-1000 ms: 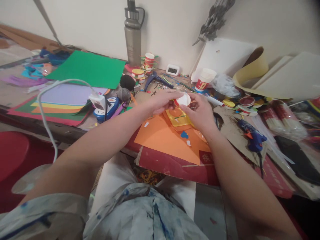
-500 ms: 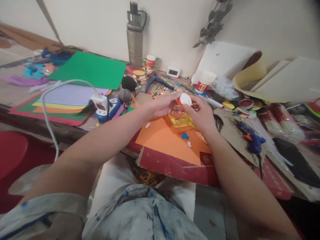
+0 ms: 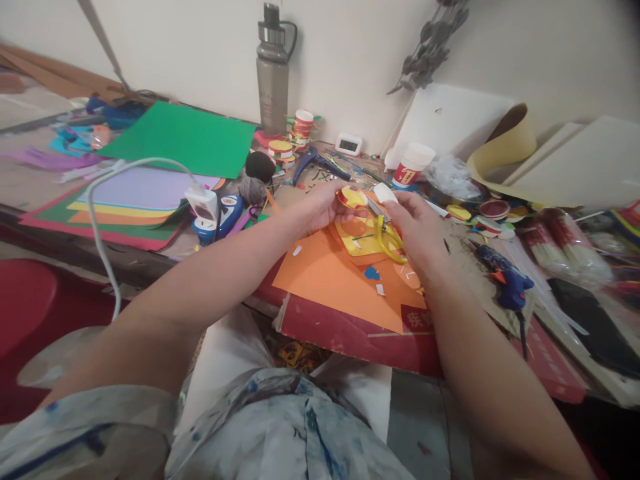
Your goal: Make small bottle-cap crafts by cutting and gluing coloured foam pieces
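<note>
My left hand (image 3: 327, 208) is closed on a small round cup piece (image 3: 353, 198) with a yellow face and some red at its edge. Just to the right, my right hand (image 3: 413, 217) pinches a small white piece (image 3: 385, 193), perhaps paper or card; its exact kind is unclear. Between and below the hands, scissors with yellow handles (image 3: 391, 241) lie over yellow paper (image 3: 357, 245). Under them is a large orange sheet (image 3: 330, 287), with a blue scrap (image 3: 372, 273) and white scraps on it.
A glue gun (image 3: 507, 277) and a black phone-like slab (image 3: 595, 327) lie at right. Paper cups (image 3: 414, 165), a small clock (image 3: 349, 144) and a bottle (image 3: 273, 87) stand at the back. Left are a green sheet (image 3: 185, 140) and a white cable (image 3: 90, 220).
Both hands were together on a red-and-white round piece. Now they are apart: the left holds a yellow-faced piece, the right a white one. The scissors show more fully.
</note>
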Demonstrator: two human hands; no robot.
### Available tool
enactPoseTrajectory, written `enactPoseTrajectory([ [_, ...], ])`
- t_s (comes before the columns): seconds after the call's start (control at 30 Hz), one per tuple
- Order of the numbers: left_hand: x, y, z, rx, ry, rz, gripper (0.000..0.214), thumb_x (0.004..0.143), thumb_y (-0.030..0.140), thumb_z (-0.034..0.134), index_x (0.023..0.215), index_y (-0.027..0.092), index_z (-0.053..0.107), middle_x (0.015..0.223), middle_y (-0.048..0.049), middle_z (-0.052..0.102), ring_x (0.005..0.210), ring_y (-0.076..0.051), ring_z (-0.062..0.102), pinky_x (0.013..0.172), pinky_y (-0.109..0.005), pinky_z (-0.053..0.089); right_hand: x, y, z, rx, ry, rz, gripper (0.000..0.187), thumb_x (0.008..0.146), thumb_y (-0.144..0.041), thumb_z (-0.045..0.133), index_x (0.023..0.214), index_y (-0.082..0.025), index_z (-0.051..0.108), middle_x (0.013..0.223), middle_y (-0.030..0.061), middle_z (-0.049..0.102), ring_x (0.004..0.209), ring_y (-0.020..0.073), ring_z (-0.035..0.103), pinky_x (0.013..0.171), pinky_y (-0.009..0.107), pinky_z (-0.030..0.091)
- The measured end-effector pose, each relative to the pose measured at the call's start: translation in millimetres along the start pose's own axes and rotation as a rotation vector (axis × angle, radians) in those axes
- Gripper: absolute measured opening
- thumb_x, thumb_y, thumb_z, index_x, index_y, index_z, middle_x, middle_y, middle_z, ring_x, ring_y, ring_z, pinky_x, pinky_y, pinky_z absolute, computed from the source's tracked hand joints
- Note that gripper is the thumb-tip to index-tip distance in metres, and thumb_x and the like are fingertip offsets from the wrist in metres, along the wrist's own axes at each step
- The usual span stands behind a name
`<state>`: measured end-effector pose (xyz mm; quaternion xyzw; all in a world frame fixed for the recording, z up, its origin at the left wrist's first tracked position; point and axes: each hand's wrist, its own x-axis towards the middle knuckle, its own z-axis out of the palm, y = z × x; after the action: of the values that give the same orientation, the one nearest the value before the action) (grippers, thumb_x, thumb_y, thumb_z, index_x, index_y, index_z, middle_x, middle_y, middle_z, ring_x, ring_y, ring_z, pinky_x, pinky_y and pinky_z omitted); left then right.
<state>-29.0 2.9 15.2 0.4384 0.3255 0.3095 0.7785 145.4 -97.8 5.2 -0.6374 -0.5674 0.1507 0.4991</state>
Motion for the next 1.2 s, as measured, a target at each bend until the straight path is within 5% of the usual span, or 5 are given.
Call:
enactPoseTrajectory([
  [0.3, 13, -2, -19.1, 0.570, 0.356, 0.417, 0.032, 0.109, 0.027, 0.041, 0.104, 0.019, 0.071, 0.121, -0.0107, 0.076, 0.107, -0.019, 0.074, 0.089, -0.030, 0.059, -23, -24, 4, -0.286, -0.446, -0.245, 0.034, 0.085, -0.043, 0.077, 0.113, -0.023, 0.077, 0.106, 0.0071, 0.076, 0.100, 0.0258, 0.067, 0.092, 0.041, 0.050],
  [0.53, 35, -13, -36.0, 1.097, 0.305, 0.518, 0.033, 0.105, 0.019, 0.041, 0.112, 0.018, 0.074, 0.121, -0.0121, 0.078, 0.113, -0.021, 0.071, 0.108, -0.037, 0.054, -27, -18, 12, -0.400, -0.564, -0.282, 0.030, 0.087, -0.044, 0.081, 0.111, -0.025, 0.080, 0.103, 0.0073, 0.074, 0.103, 0.0288, 0.068, 0.097, 0.045, 0.049],
  [0.77, 25, -10, -26.8, 1.384, 0.351, 0.509, 0.035, 0.106, 0.025, 0.046, 0.122, 0.019, 0.077, 0.138, -0.0145, 0.077, 0.138, -0.030, 0.064, 0.127, -0.053, 0.036, -12, -1, 6, -0.286, -0.243, -0.168, 0.034, 0.096, -0.046, 0.066, 0.111, -0.020, 0.082, 0.103, 0.0106, 0.079, 0.087, 0.0234, 0.066, 0.085, 0.040, 0.053],
  [1.03, 2, 3, -9.8, 0.934, 0.366, 0.639, 0.018, 0.099, 0.019, 0.056, 0.106, 0.020, 0.073, 0.136, -0.0131, 0.072, 0.140, -0.028, 0.055, 0.132, -0.046, 0.025, -3, 14, 3, -0.255, -0.021, -0.116, 0.026, 0.092, -0.040, 0.063, 0.098, -0.022, 0.080, 0.092, 0.0074, 0.078, 0.078, 0.0224, 0.066, 0.082, 0.042, 0.054],
  [1.2, -14, 5, 5.6, 0.852, 0.178, 0.700, 0.014, 0.094, 0.015, 0.060, 0.096, 0.023, 0.071, 0.135, -0.0113, 0.071, 0.147, -0.029, 0.049, 0.134, -0.046, 0.023, -2, 20, -1, -0.156, 0.091, -0.170, 0.025, 0.094, -0.041, 0.063, 0.103, -0.023, 0.077, 0.097, 0.0080, 0.077, 0.085, 0.0249, 0.069, 0.086, 0.045, 0.057],
])
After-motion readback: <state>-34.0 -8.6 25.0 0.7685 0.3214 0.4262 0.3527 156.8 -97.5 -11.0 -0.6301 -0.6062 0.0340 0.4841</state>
